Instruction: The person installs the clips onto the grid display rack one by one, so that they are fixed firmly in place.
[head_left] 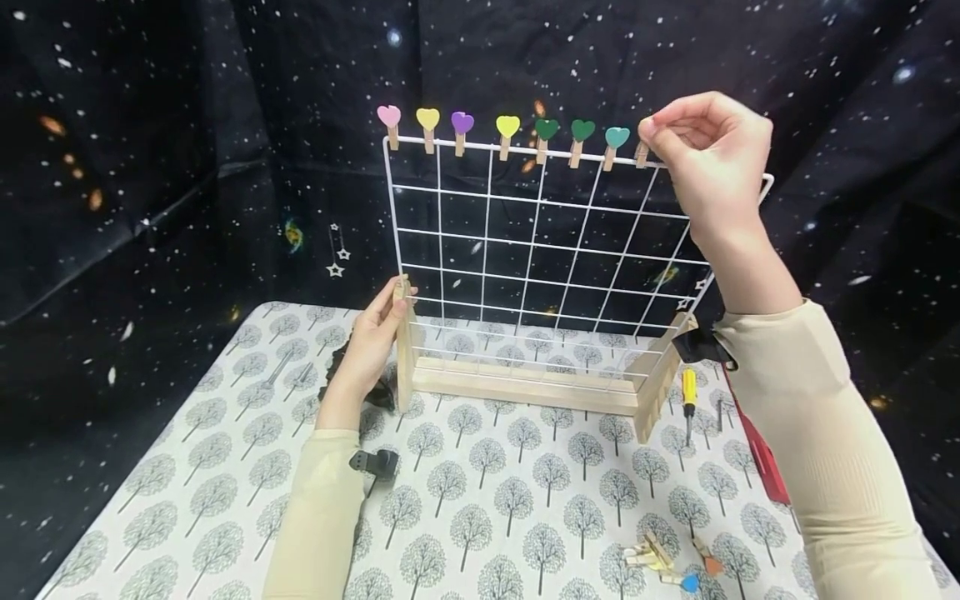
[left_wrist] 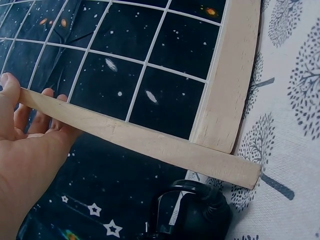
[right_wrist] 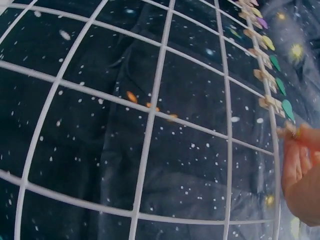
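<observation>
A white wire grid [head_left: 439, 190] stands upright in a wooden stand [head_left: 525, 386]. My left hand [head_left: 367, 342] holds the stand's left upright [left_wrist: 110, 126], thumb on one side and fingers on the other. At the grid's top bar, towards the right, my right hand [head_left: 712, 158] pinches a small wooden clothespin [head_left: 642, 154]; the fingertips hide its upper end. Left of it, a row of heart-topped clothespins sits on the bar, from a pink one [head_left: 388, 117] to a teal one [head_left: 617, 137]. The right wrist view shows that row edge-on beyond my right hand [right_wrist: 302, 175].
Loose clothespins [head_left: 651, 552] lie in a small pile at the table's front right, one with a blue heart [head_left: 690, 582]. A yellow-handled screwdriver [head_left: 688, 392] and a red object [head_left: 765, 454] lie right of the stand. Something black [head_left: 381, 393] is behind my left wrist.
</observation>
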